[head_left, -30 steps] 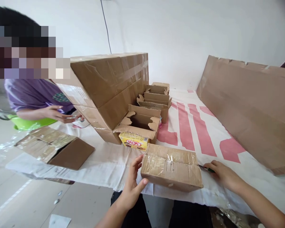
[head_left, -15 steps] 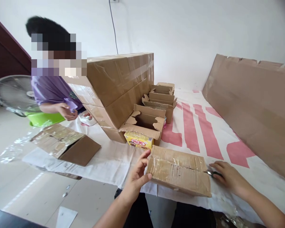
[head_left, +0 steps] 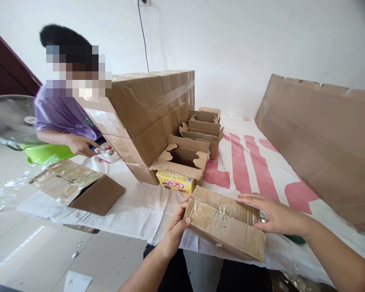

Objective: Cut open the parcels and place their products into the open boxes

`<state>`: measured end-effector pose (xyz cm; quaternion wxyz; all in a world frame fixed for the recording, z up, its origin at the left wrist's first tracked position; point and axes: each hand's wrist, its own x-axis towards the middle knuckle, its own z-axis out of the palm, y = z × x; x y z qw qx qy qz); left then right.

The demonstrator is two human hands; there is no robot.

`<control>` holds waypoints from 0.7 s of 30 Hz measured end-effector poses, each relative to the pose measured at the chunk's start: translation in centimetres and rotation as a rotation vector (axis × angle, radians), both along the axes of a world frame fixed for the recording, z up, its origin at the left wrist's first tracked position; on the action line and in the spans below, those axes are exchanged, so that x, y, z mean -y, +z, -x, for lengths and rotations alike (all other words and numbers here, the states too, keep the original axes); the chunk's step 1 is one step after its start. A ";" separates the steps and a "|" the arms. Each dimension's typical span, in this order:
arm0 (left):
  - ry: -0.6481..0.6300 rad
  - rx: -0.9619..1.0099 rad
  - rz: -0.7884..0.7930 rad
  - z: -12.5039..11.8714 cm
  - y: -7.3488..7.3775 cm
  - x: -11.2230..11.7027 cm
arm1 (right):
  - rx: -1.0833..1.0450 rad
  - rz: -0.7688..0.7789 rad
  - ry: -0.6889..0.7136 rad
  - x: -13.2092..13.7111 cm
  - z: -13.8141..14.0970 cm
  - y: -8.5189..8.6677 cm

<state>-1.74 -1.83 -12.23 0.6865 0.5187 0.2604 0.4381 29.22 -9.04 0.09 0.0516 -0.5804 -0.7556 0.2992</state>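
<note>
Flaps of the taped carton (head_left: 225,225) are parting at the near edge of the counter (head_left: 140,207). The left hand (head_left: 174,231) pinches the carton's left corner; the right hand (head_left: 272,215) lies spread on the far flap. Best practice, as judged: brace the left corner and lift each flap evenly to avoid tearing. A green-handled tool (head_left: 295,239) lies just behind the right wrist. Open cartons (head_left: 182,160), a yellow packet (head_left: 175,183) and stacked boxes (head_left: 152,113) crowd the far side; a co-worker's hand (head_left: 82,145) is well apart.
</note>
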 end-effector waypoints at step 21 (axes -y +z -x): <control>-0.014 -0.069 -0.131 -0.1 -1.1 -0.3 | 0.339 -0.279 0.060 -2.1 5.6 1.7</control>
